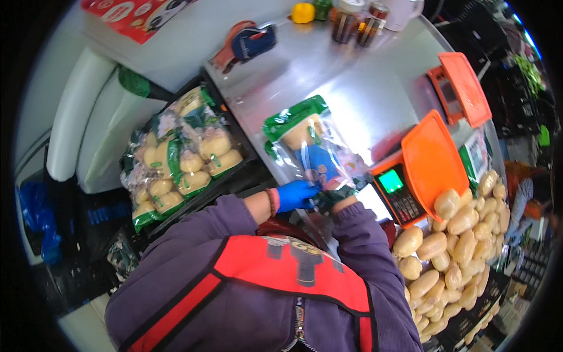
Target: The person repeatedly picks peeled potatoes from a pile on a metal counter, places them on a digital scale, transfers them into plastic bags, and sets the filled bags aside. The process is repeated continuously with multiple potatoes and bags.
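A clear plastic bag with green ends (303, 127) lies on the metal table (281, 83), with potatoes and a blue printed panel showing in it. At its near end is my left hand (295, 196) in a blue glove, its fingers closed on the plastic. My right hand (332, 196) is beside it, mostly hidden under the bag's dark green edge, so its grip does not show. To the right stands an orange digital scale (398, 189) with a lit green display and an orange pan (435, 163).
A black crate at left holds filled potato bags (176, 163). Loose potatoes (457, 251) are heaped at right. A second orange scale (462, 90), jars (347, 22), a yellow object (303, 13) and a dark blue and brown item (253, 42) stand or lie farther back. White rolls (77, 114) are at far left.
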